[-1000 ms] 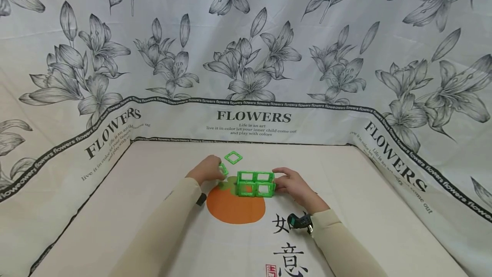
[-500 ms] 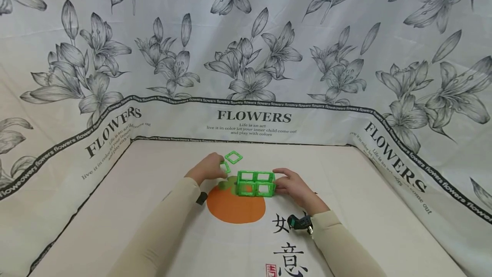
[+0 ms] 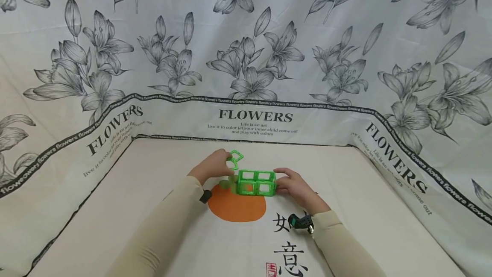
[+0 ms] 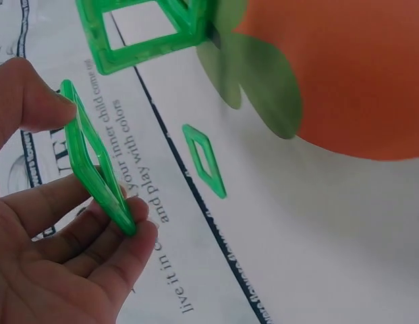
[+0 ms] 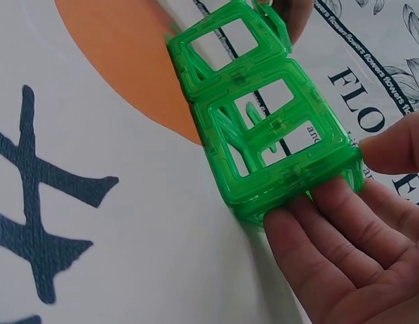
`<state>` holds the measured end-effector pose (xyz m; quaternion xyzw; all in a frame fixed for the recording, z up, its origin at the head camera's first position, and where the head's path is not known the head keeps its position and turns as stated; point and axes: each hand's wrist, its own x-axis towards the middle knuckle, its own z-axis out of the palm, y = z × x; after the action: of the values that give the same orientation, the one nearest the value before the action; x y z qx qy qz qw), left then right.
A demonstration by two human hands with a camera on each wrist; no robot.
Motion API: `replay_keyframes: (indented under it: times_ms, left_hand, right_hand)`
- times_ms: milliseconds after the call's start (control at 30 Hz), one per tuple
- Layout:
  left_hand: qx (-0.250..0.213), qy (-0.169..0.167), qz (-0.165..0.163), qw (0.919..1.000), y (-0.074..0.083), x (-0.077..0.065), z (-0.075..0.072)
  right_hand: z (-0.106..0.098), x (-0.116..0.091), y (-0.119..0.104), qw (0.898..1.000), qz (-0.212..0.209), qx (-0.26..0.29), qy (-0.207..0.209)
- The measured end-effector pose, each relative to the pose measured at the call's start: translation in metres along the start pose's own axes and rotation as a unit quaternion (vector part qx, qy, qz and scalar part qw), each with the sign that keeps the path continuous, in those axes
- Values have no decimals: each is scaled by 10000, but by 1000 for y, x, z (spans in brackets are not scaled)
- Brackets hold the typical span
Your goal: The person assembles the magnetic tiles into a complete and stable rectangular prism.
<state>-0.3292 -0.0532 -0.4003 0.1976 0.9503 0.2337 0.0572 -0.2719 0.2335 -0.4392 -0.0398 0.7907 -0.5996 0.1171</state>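
My left hand point(image 3: 211, 166) pinches a green square magnetic tile point(image 4: 75, 145) between thumb and fingertips, held on edge with its open middle showing. Just beyond it, a second green tile point(image 4: 214, 182) lies flat on the white cloth. To the right stands a boxy block point(image 3: 256, 182) of joined green tiles, two squares wide on the side facing me. My right hand point(image 3: 297, 187) grips this block's right end, the thumb point(image 5: 398, 145) at its far edge and the fingers point(image 5: 337, 246) against the end face.
The tiles sit over a cloth point(image 3: 230, 247) printed with an orange fruit point(image 3: 236, 206) and black characters point(image 3: 291, 253). A flower-printed curtain point(image 3: 253, 116) closes off the back and both sides.
My left hand has moved a little away from me and to the right with its tile, which now overlaps the loose tile in the head view. My right hand and the block stay in place.
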Motion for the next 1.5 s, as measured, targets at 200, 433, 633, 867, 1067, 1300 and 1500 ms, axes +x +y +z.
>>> replay_keyframes:
  times_ms: [200,433,633,867,1067,1300,1500]
  left_hand:
    - [92,-24,96,9999,11,2,1]
    - [158,-47,394,9991,20,0,2]
    - [66,-84,487,9988,28,-2,4]
    - [125,-161,556,9982,35,-2,7]
    - [143,-222,653,9975,41,-2,11]
    - [40,-296,736,9968,48,0,15]
    - [-29,-322,829,9960,53,2,19]
  right_hand:
    - [0,-1,2,10000,-23,41,-4]
    - [-2,6,12,9999,1,104,32]
    - [-2,6,12,9998,53,177,62]
    - [-2,4,11,9998,-54,178,-40]
    - [-3,3,10,9999,-78,133,-54]
    - [-2,2,9,9999,-69,69,-29]
    - [-1,1,9,9999,-26,159,-31]
